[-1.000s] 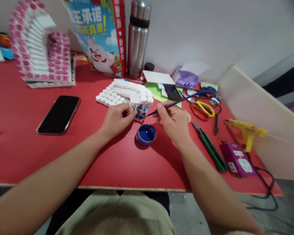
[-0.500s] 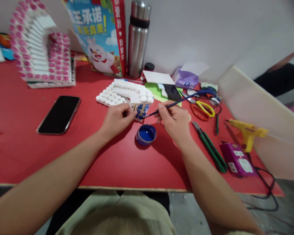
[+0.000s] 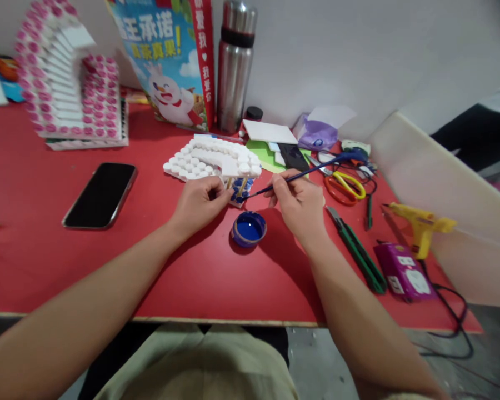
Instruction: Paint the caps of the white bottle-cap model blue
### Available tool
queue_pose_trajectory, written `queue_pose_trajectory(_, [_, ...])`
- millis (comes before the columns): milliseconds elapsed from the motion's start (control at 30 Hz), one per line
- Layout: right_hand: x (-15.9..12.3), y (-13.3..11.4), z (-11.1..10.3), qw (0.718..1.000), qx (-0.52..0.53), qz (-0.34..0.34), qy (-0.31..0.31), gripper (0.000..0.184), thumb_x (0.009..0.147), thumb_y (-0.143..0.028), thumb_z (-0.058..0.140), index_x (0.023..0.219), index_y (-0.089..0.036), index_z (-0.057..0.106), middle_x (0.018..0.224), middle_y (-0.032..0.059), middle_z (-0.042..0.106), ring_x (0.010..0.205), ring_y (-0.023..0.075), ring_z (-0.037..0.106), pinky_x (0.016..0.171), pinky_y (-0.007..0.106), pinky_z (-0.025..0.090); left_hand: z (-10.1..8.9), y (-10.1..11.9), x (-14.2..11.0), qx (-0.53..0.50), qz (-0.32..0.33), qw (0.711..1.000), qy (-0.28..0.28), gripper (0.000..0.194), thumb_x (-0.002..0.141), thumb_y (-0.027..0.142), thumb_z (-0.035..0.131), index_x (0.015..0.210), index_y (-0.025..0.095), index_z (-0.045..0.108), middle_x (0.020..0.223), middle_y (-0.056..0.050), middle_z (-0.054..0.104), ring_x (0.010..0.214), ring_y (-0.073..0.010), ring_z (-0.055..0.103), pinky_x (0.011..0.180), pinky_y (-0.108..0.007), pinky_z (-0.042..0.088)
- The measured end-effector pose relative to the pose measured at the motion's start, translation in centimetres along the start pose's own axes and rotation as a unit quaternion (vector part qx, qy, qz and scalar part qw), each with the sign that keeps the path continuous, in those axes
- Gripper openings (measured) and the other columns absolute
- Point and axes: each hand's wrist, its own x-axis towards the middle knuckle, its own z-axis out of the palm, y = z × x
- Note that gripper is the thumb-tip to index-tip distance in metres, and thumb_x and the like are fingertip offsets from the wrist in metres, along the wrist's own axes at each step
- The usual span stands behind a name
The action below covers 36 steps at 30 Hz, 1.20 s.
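A white model roof covered in round white studs [image 3: 212,158] rests on small sticks over a block with blue-painted dots [image 3: 238,195]. My left hand [image 3: 200,203] is closed on the near edge of this white model. My right hand [image 3: 298,203] pinches a thin blue paintbrush [image 3: 312,171], whose tip touches the blue dots. A small round pot of blue paint [image 3: 249,228] sits on the red table [image 3: 108,261] just in front of both hands.
A black phone [image 3: 100,194] lies at left, a pink-studded model [image 3: 69,78] behind it. A steel flask [image 3: 235,64] and printed box [image 3: 166,61] stand at the back. Scissors [image 3: 344,188], a green knife [image 3: 356,250], a yellow glue gun [image 3: 420,226] and a purple box [image 3: 404,273] lie at right.
My right hand and brush shifted very slightly; a person's arm that showed at the far right edge half a second ago is gone. The left hand stayed still.
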Motion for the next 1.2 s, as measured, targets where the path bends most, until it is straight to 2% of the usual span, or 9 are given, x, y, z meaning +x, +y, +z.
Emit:
queue_pose_trajectory(400, [-0.06,0.29,0.10,1.000,0.004,-0.004,-0.003,0.035,0.106,-0.048,0.063,0.085,-0.022,0.069,0.074,0.0002,0.076,0.057,0.0133,0.068,0.060,0.027,0.055,0.00,-0.06,-0.02,-0.001,0.000,1.000,-0.002,0.035,0.090,0.038,0.067,0.064,0.019,0.053,0.060,0.001,0.053,0.060,-0.0132,0.046,0.055,-0.026,0.032])
queue_pose_trajectory(633, [-0.16,0.27,0.17,1.000,0.015,-0.002,-0.018,0.035,0.106,-0.045,0.063,0.081,-0.021,0.068,0.070,-0.0001,0.074,0.054,0.0125,0.067,0.057,0.026,0.052,0.02,-0.03,0.01,-0.007,-0.003,1.000,0.000,0.035,0.091,0.038,0.068,0.064,0.019,0.053,0.060,0.001,0.053,0.060,-0.0133,0.046,0.055,-0.026,0.032])
queue_pose_trajectory(833, [-0.21,0.31,0.24,1.000,0.014,-0.009,-0.010,0.033,0.106,-0.046,0.063,0.084,-0.022,0.070,0.075,0.0006,0.077,0.057,0.0130,0.068,0.060,0.027,0.055,-0.06,0.09,0.07,0.002,0.002,1.000,-0.001,0.035,0.090,0.037,0.067,0.063,0.019,0.052,0.058,0.001,0.052,0.060,-0.0130,0.046,0.056,-0.026,0.032])
queue_pose_trajectory(1067, [-0.39,0.09,0.27,0.999,0.023,0.002,-0.023,0.028,0.105,-0.040,0.064,0.085,-0.022,0.070,0.070,-0.0013,0.075,0.055,0.0136,0.068,0.058,0.026,0.053,0.05,-0.06,-0.02,-0.003,-0.006,1.000,0.003,0.035,0.091,0.037,0.068,0.064,0.019,0.052,0.059,0.001,0.052,0.060,-0.0131,0.046,0.055,-0.026,0.032])
queue_pose_trajectory(1200, [-0.43,-0.06,0.42,0.999,0.030,-0.009,-0.019,0.031,0.106,-0.045,0.063,0.087,-0.022,0.069,0.077,0.0003,0.078,0.059,0.0138,0.070,0.062,0.028,0.056,0.06,0.00,-0.04,-0.009,-0.003,1.000,0.003,0.036,0.091,0.037,0.068,0.064,0.020,0.052,0.059,0.001,0.052,0.060,-0.0134,0.046,0.054,-0.026,0.032])
